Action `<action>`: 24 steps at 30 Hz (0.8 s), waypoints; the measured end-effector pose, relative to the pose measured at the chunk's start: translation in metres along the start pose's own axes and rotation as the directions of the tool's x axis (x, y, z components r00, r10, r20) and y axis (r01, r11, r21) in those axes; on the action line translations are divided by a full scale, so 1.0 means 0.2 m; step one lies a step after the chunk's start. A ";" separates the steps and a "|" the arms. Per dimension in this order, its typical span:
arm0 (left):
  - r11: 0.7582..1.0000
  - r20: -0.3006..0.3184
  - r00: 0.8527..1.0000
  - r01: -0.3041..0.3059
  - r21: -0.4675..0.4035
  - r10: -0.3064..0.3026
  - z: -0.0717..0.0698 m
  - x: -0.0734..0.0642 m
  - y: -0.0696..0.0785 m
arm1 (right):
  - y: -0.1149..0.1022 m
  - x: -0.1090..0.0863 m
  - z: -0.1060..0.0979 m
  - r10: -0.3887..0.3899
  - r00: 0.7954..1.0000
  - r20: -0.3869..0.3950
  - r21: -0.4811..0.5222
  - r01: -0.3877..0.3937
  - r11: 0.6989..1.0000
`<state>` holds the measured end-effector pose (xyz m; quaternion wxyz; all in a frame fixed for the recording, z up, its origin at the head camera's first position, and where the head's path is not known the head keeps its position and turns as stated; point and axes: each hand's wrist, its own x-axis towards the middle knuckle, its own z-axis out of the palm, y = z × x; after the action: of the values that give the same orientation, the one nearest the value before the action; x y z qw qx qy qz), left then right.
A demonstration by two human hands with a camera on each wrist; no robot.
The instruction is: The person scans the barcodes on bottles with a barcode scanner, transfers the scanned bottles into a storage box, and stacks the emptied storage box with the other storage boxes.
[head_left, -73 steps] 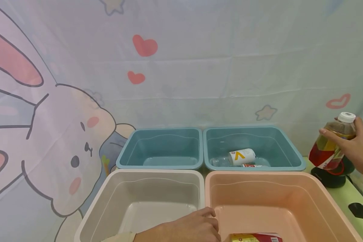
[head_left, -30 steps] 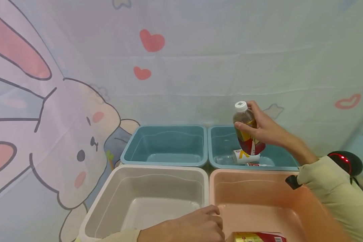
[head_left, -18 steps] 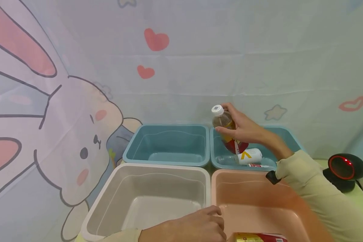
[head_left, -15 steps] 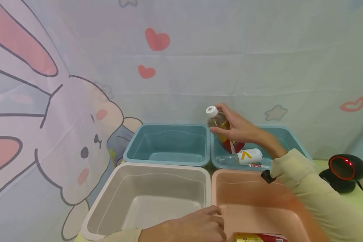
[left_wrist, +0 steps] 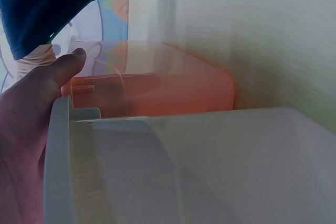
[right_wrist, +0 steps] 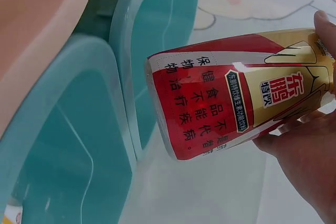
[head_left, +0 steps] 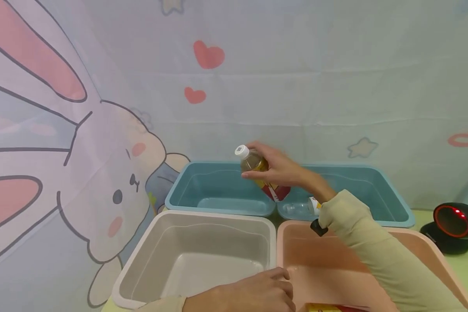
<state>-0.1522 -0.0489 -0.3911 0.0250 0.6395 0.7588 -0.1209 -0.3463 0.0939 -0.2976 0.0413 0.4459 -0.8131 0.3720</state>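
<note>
Gripping the tilted, white-capped bottle (right_wrist: 236, 93) at mid-frame, the right hand (head_left: 277, 168) holds it above where two blue tubs (head_left: 378, 172) meet, while at lower centre the left hand (head_left: 245, 295) (fingers bent, though I cannot tell if they grip) lies at the grey tub's (head_left: 214, 218) rim.

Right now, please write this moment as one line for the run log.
right hand: grips bottle | bottle: tilted, capped, above blue bins | left hand: touches beige bin
</note>
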 end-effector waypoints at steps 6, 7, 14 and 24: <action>0.999 -0.011 1.000 -0.006 0.032 0.006 0.00 -0.01 0.00 | 0.00 0.09 0.08 -0.041 0.998 0.052 -0.019 0.042 0.999; 0.999 -0.018 1.000 -0.008 0.040 0.009 0.00 -0.01 0.00 | 0.00 0.11 0.10 -0.049 0.997 0.066 -0.033 0.051 0.998; 0.998 -0.077 0.997 -0.025 0.051 0.029 0.02 -0.02 0.00 | 0.03 0.19 0.23 -0.030 0.983 0.184 -0.092 0.047 0.995; 0.992 -0.083 0.996 -0.030 0.124 0.040 0.01 -0.02 0.01 | 0.01 0.22 0.36 0.064 0.961 0.270 -0.193 -0.011 0.981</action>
<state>-0.1496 -0.0520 -0.3938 -0.0449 0.6576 0.7390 -0.1394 -0.3542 0.0179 -0.3330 -0.0369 0.4715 -0.8510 0.2284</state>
